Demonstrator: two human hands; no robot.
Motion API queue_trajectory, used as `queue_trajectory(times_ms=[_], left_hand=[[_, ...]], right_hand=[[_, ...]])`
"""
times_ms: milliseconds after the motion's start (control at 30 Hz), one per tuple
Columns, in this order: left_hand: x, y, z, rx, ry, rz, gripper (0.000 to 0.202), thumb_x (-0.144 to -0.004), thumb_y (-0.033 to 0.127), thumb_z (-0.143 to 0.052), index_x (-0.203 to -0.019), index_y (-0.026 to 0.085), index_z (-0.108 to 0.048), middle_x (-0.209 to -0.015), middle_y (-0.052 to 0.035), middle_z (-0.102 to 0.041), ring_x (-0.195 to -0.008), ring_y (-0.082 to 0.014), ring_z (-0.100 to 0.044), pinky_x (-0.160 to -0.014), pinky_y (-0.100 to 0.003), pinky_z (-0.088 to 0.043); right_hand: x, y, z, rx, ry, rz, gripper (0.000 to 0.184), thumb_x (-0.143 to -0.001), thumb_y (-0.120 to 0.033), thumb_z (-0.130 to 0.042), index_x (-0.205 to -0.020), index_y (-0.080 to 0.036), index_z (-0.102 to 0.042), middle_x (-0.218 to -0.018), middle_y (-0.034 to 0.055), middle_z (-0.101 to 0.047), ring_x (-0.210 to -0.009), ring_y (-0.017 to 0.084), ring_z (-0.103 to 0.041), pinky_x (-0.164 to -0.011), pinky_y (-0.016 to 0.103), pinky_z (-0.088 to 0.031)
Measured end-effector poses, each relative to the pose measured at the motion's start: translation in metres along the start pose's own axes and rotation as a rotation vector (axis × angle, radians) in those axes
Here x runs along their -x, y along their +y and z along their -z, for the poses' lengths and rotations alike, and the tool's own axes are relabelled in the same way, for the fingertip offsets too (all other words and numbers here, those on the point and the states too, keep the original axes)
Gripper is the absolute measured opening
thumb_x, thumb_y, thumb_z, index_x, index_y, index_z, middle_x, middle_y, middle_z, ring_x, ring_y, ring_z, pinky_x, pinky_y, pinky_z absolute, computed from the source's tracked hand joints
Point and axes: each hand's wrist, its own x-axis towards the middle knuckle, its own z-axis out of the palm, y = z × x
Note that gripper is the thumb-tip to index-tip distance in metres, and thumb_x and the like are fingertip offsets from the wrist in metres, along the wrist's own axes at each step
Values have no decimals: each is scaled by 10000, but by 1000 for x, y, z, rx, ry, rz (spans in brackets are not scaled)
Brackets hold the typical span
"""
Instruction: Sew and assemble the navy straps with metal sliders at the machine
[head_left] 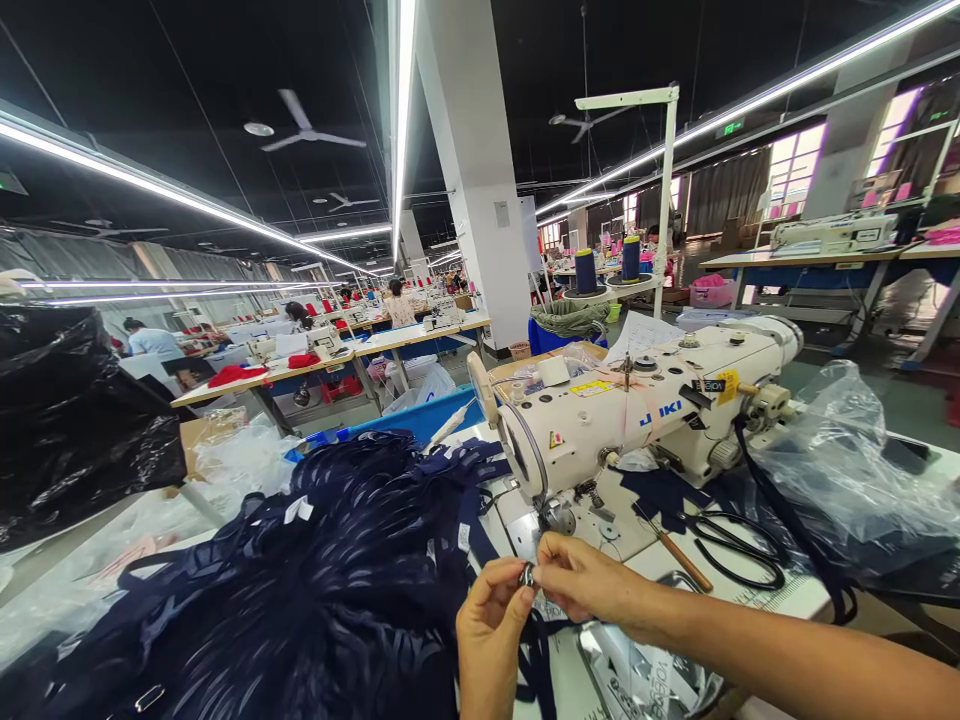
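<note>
"First, leftmost?"

"Black bag [82,420]. Then navy pile [322,580], pale labels [298,510] showing."

"And centre?"

"Left hand [491,620] pinching small, dark, shiny fitting [527,574] between thumb and finger. Right hand [574,578] gripping same fitting from its own side. Fitting thus up between both hands, just in front of machine [577,415]. Dark strap [536,655] below; joined or not, cannot tell."

"Step in hand?"

"Probably fingertip work on fitting, away from stitching."

"Next move calls for?"

"Likely a firm left pinch, finer right-hand control, close watch for slipping."

"Rightward?"

"Wood-handled tool [686,562], scissors [742,585], clear bag [847,450]. All untouched."
</note>
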Motion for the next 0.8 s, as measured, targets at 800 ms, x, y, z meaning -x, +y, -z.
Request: queue_trajectory(times_ms=[800], left_hand=[[4,0,4,-227,67,-198,200,-616,269,-689,-803,201,-697,-915,-73,-638,-893,-203,-577,-810,-266,-459]], right_hand=[[-4,24,-2,158,-64,76,370,-787,-520,-384,-651,-177,-410,-488,-49,-410,-422,72,-326,-430,207,-236]])
